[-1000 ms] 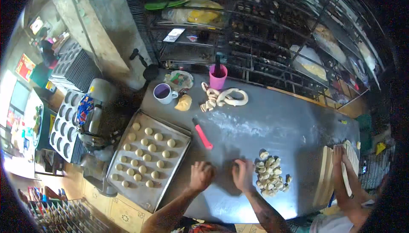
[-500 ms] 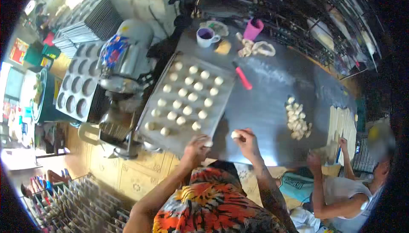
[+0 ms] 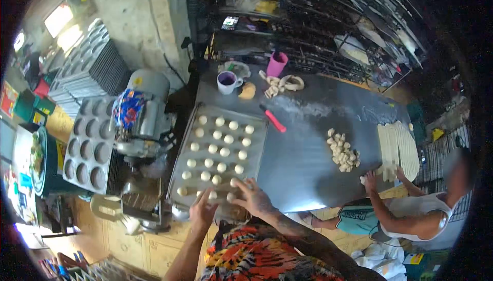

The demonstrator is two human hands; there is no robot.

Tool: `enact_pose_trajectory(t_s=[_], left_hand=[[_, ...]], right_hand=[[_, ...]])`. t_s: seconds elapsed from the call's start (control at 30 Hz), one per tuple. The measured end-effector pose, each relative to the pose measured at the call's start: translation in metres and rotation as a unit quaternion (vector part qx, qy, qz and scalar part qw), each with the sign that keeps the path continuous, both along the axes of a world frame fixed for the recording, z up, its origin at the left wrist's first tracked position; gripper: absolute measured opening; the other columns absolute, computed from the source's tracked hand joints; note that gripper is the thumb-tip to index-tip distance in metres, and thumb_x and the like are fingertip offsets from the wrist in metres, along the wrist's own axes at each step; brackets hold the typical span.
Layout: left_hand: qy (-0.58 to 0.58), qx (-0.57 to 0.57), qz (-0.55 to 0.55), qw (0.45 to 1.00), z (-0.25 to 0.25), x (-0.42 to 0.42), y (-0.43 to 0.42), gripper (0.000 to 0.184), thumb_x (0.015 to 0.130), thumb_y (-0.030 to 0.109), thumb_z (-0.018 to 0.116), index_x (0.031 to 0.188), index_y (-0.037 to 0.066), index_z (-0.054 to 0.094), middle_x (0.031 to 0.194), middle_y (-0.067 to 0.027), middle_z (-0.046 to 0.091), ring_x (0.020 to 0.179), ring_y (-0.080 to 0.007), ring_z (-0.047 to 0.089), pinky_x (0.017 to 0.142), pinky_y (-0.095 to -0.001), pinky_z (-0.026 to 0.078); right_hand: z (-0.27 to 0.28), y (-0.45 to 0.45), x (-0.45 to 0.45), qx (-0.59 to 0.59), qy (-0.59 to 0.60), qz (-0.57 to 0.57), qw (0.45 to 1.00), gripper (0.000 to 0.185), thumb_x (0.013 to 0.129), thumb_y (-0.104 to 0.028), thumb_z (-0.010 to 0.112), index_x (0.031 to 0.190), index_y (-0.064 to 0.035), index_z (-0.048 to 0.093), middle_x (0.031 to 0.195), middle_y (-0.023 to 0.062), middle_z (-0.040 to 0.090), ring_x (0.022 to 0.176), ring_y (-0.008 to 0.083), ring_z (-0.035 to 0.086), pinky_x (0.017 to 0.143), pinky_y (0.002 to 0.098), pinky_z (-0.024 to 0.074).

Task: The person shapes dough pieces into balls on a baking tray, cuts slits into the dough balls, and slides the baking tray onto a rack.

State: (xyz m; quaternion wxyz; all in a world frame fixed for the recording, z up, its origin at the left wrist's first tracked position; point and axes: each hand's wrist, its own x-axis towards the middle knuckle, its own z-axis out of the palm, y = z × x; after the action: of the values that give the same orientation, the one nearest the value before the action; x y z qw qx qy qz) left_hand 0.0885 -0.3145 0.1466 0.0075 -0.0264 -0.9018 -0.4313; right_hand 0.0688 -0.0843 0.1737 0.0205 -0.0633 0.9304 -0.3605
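reaching over tray: both hands are above the near end of the metal tray (image 3: 254,158), which lies on the table (image 3: 298,163).
left hand (image 3: 204,210): thumb and fingers parted narrowly, one dough ball (image 3: 212,195) at the tips; contact cannot be told.
right hand (image 3: 255,200): fingers spread wider, another ball (image 3: 230,197) by the thumb and fingertips; grip cannot be told.
tray load: rounded dough balls (image 3: 225,152) in spaced rows.
obstruction: the hands partly cover the near row; the machine (image 3: 150,122), draped with a patterned cloth (image 3: 128,107), stands just beside the tray, opposite the dough pieces.
far end of table: white mug (image 3: 226,87), yellowish dough lump (image 3: 247,90), pink cup (image 3: 277,64) and twisted dough (image 3: 292,83).
mid table: pink-handled tool (image 3: 273,119) lying flat near the tray; heap of dough pieces (image 3: 343,152) well apart from it.
side of table: long dough strips (image 3: 398,147); a co-worker (image 3: 411,217) has one hand (image 3: 370,182) at the table edge, near the heap.
beyond machine: stacked round-cup pans (image 3: 92,147).
change from earlier frame: hands were beside the tray corner, each with a ball at its fingers; both are now over the tray, and two more balls show in its near row.
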Motion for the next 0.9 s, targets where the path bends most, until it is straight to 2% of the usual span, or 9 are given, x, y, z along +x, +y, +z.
enact_pose_trajectory(t_s=[0.1,0.17,0.2,0.27,0.3,0.37,0.5,0.7,0.9], left_hand=[[-0.086,0.095,0.175,0.976,-0.002,0.022,-0.006,0.054,0.090,0.008,0.077,0.141,0.012,0.059,0.132,-0.0107,0.066,0.091,-0.0249,0.068,0.072,-0.0348,0.056],[0.003,0.249,0.305,0.919,-0.097,0.057,-0.030,0.050,0.101,0.020,0.068,0.148,0.013,0.051,0.143,-0.0084,0.056,0.097,-0.0177,0.061,0.073,-0.0307,0.053],[0.005,0.245,0.314,0.917,-0.095,0.068,-0.017,0.050,0.101,0.020,0.068,0.148,0.013,0.051,0.143,-0.0084,0.056,0.097,-0.0177,0.061,0.073,-0.0307,0.053],[-0.243,0.230,0.408,0.850,-0.077,0.082,0.005,0.057,0.110,0.038,0.054,0.155,0.007,0.038,0.154,-0.0125,0.046,0.111,-0.0232,0.059,0.083,-0.0335,0.055],[-0.242,0.226,0.415,0.848,-0.080,0.084,0.022,0.057,0.110,0.038,0.054,0.155,0.007,0.038,0.154,-0.0125,0.046,0.111,-0.0232,0.059,0.083,-0.0335,0.055],[-0.258,0.428,0.524,0.690,-0.097,0.089,0.061,0.066,0.112,0.049,0.042,0.157,0.002,0.032,0.153,-0.0155,0.047,0.118,-0.0284,0.059,0.095,-0.0419,0.055],[-0.180,0.332,0.507,0.775,-0.135,0.081,0.119,0.073,0.111,0.056,0.033,0.158,-0.001,0.030,0.151,-0.0198,0.048,0.123,-0.0348,0.059,0.102,-0.0503,0.052],[-0.227,0.409,0.493,0.733,-0.093,0.068,0.142,0.074,0.111,0.057,0.034,0.156,-0.001,0.033,0.145,-0.0222,0.053,0.123,-0.0370,0.059,0.101,-0.0524,0.051],[-0.284,0.439,0.488,0.699,-0.080,0.070,0.134,0.067,0.109,0.053,0.042,0.150,-0.001,0.040,0.134,-0.0200,0.057,0.117,-0.0364,0.061,0.095,-0.0483,0.054]], right_hand=[[-0.029,0.074,-0.052,-0.033,0.000,-0.060,0.998,0.026,0.093,-0.017,0.071,0.118,-0.0105,0.066,0.112,0.0184,0.062,0.101,0.0406,0.065,0.083,0.0472,0.0563],[-0.050,0.126,-0.112,0.014,0.079,-0.070,0.994,0.027,0.092,-0.012,0.069,0.119,-0.0112,0.067,0.116,0.0177,0.062,0.112,0.0393,0.062,0.092,0.0502,0.0528],[-0.060,0.149,-0.142,0.048,0.090,-0.071,0.992,0.031,0.090,-0.011,0.069,0.121,-0.0100,0.065,0.117,0.0177,0.062,0.114,0.0402,0.060,0.094,0.0511,0.0511],[-0.070,0.177,-0.194,0.073,0.098,-0.071,0.990,0.034,0.089,-0.010,0.069,0.123,-0.0087,0.063,0.117,0.0176,0.061,0.117,0.0411,0.058,0.097,0.0521,0.0495],[-0.072,0.188,-0.218,0.127,0.110,-0.074,0.983,0.040,0.089,-0.008,0.069,0.128,-0.0086,0.061,0.121,0.0181,0.060,0.116,0.0418,0.058,0.097,0.0505,0.0503],[-0.086,0.203,-0.244,0.178,0.120,-0.069,0.974,0.046,0.088,-0.007,0.068,0.133,-0.0084,0.059,0.126,0.0186,0.059,0.115,0.0424,0.058,0.096,0.0489,0.0511],[-0.123,0.226,-0.272,0.193,0.063,-0.018,0.979,0.055,0.087,-0.009,0.069,0.139,-0.0105,0.052,0.131,0.0200,0.054,0.119,0.0461,0.054,0.096,0.0493,0.0511],[-0.190,0.240,-0.271,0.049,-0.006,-0.085,0.995,0.045,0.093,-0.015,0.066,0.135,-0.0093,0.051,0.106,0.0179,0.064,0.100,0.0420,0.065,0.082,0.0511,0.0531],[-0.123,0.223,-0.198,-0.128,-0.133,-0.132,0.974,0.043,0.099,-0.023,0.065,0.135,-0.0064,0.049,0.090,0.0205,0.065,0.089,0.0392,0.071,0.078,0.0504,0.0571]])
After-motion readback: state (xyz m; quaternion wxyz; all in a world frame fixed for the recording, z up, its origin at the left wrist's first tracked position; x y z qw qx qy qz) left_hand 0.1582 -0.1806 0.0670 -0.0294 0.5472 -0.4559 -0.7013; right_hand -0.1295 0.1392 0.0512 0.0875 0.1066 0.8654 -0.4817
